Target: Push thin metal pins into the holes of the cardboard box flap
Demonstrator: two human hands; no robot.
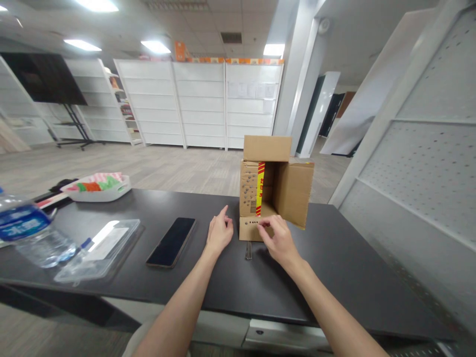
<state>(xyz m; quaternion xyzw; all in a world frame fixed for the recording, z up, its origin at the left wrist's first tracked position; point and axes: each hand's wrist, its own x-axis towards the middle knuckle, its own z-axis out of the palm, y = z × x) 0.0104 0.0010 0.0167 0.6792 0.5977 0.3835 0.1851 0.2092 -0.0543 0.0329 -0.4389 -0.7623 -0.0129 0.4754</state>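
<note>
A cardboard box stands with its front flaps spread, and a row of small dark holes or dots runs across its lower flap. At the right end of that row, my right hand has thumb and index finger pinched together; whatever is between them is too small to make out. My left hand hovers left of the box, index finger stretched out and the other fingers loosely bent, with nothing visible in it. Several thin metal screws or nails lie on the dark table below the flap. Dark round spots cover the box's left flap.
Left of my hands lie a smartphone and a clear plastic case. A water bottle is at the far left, near a white basket of colourful items. A perforated panel rises on the right.
</note>
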